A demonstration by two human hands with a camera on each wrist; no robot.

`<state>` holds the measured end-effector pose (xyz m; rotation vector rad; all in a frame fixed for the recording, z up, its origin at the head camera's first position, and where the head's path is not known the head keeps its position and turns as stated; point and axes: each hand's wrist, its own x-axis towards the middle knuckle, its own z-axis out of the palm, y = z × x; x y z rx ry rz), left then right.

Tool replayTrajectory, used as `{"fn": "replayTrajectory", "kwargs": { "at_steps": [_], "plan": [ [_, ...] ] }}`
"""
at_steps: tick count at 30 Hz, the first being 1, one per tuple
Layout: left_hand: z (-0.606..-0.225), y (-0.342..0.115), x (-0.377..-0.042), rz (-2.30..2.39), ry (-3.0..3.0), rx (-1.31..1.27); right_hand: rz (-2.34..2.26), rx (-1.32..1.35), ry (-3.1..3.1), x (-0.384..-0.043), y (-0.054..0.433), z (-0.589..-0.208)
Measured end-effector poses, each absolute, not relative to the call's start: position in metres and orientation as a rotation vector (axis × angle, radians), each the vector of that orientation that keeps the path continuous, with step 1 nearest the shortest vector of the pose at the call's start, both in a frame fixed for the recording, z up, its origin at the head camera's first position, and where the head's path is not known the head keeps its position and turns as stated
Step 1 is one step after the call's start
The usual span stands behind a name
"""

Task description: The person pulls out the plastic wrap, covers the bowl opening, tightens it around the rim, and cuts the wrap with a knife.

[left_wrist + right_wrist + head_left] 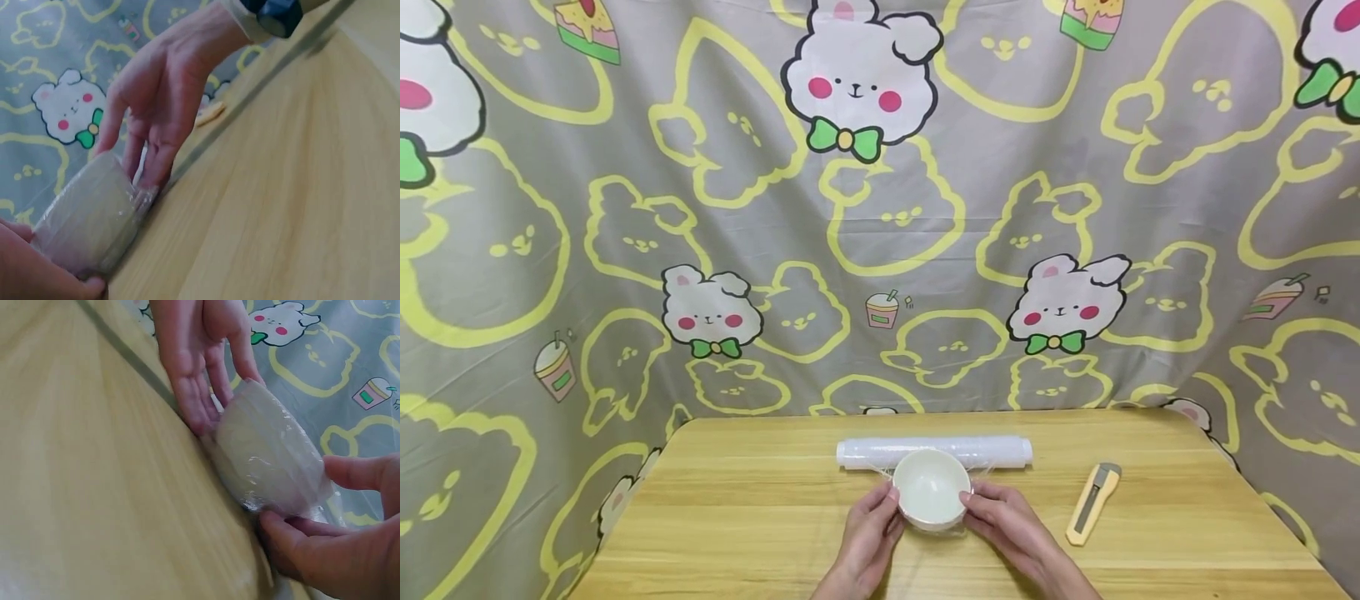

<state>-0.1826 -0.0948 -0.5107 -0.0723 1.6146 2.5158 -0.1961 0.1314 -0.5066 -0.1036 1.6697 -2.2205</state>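
A small white bowl [932,487] stands in the middle of the table with clear cling film over its outside; the film looks wrinkled and shiny on the bowl [94,212] in the left wrist view. My left hand [868,533] grips it from the left, thumb at the rim and fingers lower against the side. From the right, my right hand [1013,527] pinches the opposite side, its thumb also at the rim. In the right wrist view, film bunches near the base of the bowl [269,450], between both hands. The bowl's underside is hidden.
A roll of cling film [1000,452] lies crosswise just behind the bowl. A yellow box cutter [1093,504] lies to the right on the wooden table [722,500]. A patterned grey curtain [865,350] hangs behind and at both sides.
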Motion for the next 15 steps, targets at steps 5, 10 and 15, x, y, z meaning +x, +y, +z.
{"fn": "replayTrajectory", "kwargs": {
  "at_steps": [5,10,15],
  "plan": [
    [-0.504,-0.092,-0.179,2.509,1.657,-0.088,-2.182,-0.176,1.645,-0.199,0.139,-0.504],
    [-0.502,-0.089,-0.173,2.493,1.815,-0.182,-2.064,-0.183,1.773,-0.202,0.162,-0.486],
    [-0.501,-0.086,-0.165,2.527,1.873,-0.22,-1.579,-0.276,2.538,-0.204,0.181,-0.452]
  ]
}}
